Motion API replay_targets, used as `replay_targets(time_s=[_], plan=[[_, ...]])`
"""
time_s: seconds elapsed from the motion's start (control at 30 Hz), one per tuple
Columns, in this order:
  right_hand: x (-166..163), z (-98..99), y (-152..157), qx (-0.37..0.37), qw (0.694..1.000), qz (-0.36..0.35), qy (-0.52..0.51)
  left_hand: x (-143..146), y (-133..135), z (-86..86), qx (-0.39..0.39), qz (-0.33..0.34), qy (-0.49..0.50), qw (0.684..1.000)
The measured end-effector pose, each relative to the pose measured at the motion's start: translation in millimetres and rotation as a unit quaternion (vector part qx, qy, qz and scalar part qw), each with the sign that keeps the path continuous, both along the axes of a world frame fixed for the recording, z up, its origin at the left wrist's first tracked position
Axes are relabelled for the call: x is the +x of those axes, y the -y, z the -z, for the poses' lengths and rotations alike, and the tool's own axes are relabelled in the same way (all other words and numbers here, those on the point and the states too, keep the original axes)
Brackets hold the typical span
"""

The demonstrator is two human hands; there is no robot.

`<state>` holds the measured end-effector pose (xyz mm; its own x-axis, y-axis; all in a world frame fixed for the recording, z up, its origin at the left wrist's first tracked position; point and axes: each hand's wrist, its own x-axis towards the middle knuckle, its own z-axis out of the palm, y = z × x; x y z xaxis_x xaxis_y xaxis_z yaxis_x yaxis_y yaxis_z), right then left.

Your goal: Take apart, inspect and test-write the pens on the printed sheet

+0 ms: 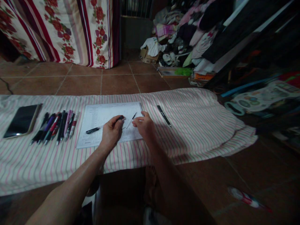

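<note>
Brown tile floor, floral bedspread, clothes heap

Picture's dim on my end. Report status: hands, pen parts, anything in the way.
Left hand pinches dark pen piece. Right hand on notebook beside thin refill, grip unclear. Pen barrel lies left; nothing blocking.
</note>
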<state>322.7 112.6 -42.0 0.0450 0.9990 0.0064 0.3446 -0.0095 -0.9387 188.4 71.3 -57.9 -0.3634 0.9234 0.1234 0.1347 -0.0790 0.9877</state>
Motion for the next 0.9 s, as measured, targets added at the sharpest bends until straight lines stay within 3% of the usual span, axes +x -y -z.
replay_targets(time_s=[0.13, 0.23, 0.4, 0.9], plan=[[-0.6, -0.5, 3.4, 0.028, 0.996, -0.001, 0.084, -2.4, 1.5, -8.9, 0.01, -0.031, 0.073, 0.997], [-1.5, -1.9, 9.6, 0.088, 0.98, -0.045, 0.173, -8.9, 4.7, -14.2, 0.02, -0.04, 0.129, 0.991], [-5.9, -2.4, 18.1, 0.129, 0.966, -0.12, 0.189, -21.2, 16.2, -22.1, 0.01, -0.05, 0.156, 0.986], [-22.2, -7.7, 18.6, 0.136, 0.968, -0.131, 0.165, -47.1, 32.3, -25.5, -0.052, -0.014, -0.007, 0.999]])
